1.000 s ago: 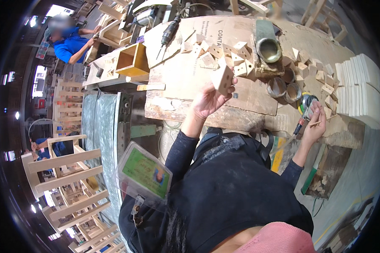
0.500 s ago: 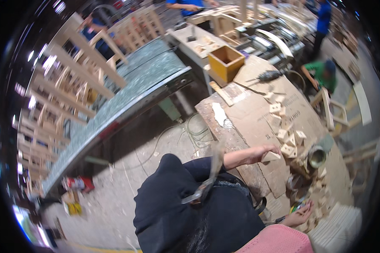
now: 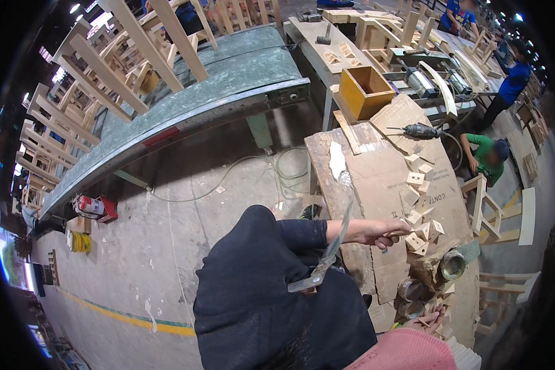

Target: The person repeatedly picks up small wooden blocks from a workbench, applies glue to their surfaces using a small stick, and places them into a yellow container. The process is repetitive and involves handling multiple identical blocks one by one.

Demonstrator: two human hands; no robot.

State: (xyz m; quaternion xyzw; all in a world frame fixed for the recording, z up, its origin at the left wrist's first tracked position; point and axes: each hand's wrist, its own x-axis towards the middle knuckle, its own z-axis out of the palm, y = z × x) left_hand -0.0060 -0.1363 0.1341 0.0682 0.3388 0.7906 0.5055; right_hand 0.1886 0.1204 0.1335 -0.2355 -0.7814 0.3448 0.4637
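Observation:
My left hand (image 3: 379, 233) reaches from a dark sleeve over the cardboard-covered bench (image 3: 382, 203), fingers closed on a small flat wooden block (image 3: 400, 232). Right beside it lie several angular wooden blocks with drilled holes (image 3: 422, 231), in a loose row running away from me. My right hand (image 3: 430, 322), below a pink sleeve (image 3: 407, 353), has its fingers closed among more small blocks. A thin brownish thing shows at its fingertips, too small to name. Two cloudy jars (image 3: 411, 290) stand between the hands, near a round metal-rimmed container (image 3: 452, 265).
A yellow-sided wooden box (image 3: 365, 92) and a corded power tool (image 3: 420, 131) lie farther up the bench. Wooden frames stand on the long green table (image 3: 240, 68) at left. A person in green (image 3: 490, 157) crouches beyond the bench. A fire extinguisher (image 3: 91, 206) is on the floor.
The view has shifted, and the scene sits differently in it. My left hand now shows the block lifted in its fingers beside the row. My right hand stays low among the small blocks.

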